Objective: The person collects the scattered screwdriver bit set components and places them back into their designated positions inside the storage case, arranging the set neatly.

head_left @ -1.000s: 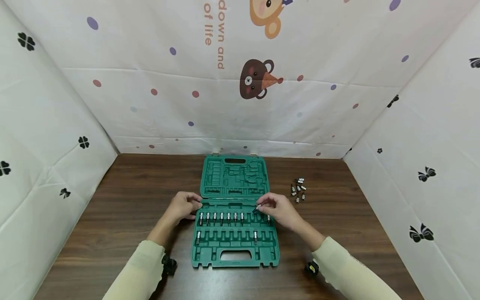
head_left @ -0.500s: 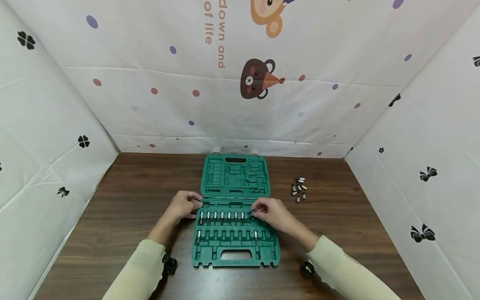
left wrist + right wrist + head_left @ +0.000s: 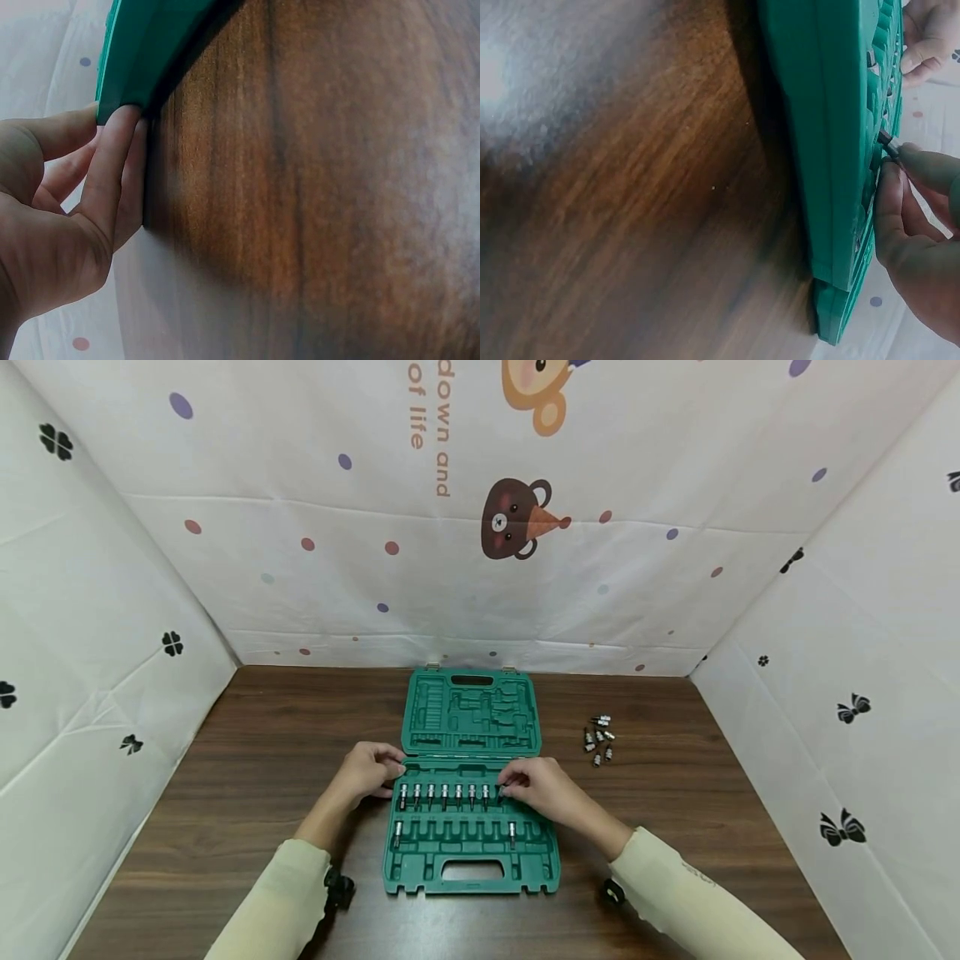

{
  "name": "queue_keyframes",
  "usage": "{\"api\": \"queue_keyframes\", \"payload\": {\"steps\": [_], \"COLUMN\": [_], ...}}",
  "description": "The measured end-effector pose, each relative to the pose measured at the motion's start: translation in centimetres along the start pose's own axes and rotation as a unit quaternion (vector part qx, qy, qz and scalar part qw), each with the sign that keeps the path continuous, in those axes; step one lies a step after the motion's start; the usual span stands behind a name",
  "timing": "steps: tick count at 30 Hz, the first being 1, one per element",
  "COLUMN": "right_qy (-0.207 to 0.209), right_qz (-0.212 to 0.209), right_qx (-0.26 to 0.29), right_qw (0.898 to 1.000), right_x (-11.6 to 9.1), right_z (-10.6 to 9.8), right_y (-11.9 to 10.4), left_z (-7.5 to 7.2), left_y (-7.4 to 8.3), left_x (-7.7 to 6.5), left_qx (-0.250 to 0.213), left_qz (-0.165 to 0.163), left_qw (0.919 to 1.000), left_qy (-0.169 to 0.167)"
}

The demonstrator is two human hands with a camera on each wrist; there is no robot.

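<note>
White patterned cloth walls [image 3: 315, 585] stand round a dark brown wood-grain table [image 3: 300, 710], where an open green plastic case [image 3: 420, 867] lies; the left hand [image 3: 366, 769], forearm slanting inward, pinches the case's left edge between thumb and fingers; the right hand [image 3: 538, 785], bent over the upper row of slots, pinches a small dark-and-silver metal bit socket [image 3: 889, 144]; whether it touches the case is unclear.

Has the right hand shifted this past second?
Yes: the right hand has moved left and slightly down in the head view, against the green tool case.
</note>
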State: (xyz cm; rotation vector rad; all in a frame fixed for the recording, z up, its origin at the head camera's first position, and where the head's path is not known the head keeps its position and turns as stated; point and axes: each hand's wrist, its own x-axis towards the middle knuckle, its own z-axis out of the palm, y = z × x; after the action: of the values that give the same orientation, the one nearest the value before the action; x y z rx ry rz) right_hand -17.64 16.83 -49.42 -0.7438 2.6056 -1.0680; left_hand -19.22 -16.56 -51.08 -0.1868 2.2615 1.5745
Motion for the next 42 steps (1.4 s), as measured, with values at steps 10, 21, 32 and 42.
{"api": "queue_keyframes", "payload": {"steps": [10, 21, 32, 42], "right_qy": [-0.003, 0.001, -0.029, -0.047], "right_qz": [0.007, 0.018, 0.044, 0.055], "right_qx": [-0.050, -0.104, -0.104, -0.094], "right_qw": [0.999, 0.994, 0.993, 0.993], "right_x": [0.5, 1.3, 2.4, 3.2], "right_z": [0.3, 0.3, -0.2, -0.1], "right_y": [-0.5, -0.8, -1.4, -1.3], "left_z": [0.2, 0.2, 0.0, 0.0], "left_y": [0.1, 0.2, 0.3, 0.0], "left_x": [0.0, 0.0, 0.0, 0.1], "left_qx": [0.000, 0.007, 0.005, 0.006], "left_qz": [-0.001, -0.001, -0.005, -0.002], "left_qw": [1.0000, 1.0000, 1.0000, 1.0000], "left_qy": [0.001, 0.004, 0.004, 0.003]}}
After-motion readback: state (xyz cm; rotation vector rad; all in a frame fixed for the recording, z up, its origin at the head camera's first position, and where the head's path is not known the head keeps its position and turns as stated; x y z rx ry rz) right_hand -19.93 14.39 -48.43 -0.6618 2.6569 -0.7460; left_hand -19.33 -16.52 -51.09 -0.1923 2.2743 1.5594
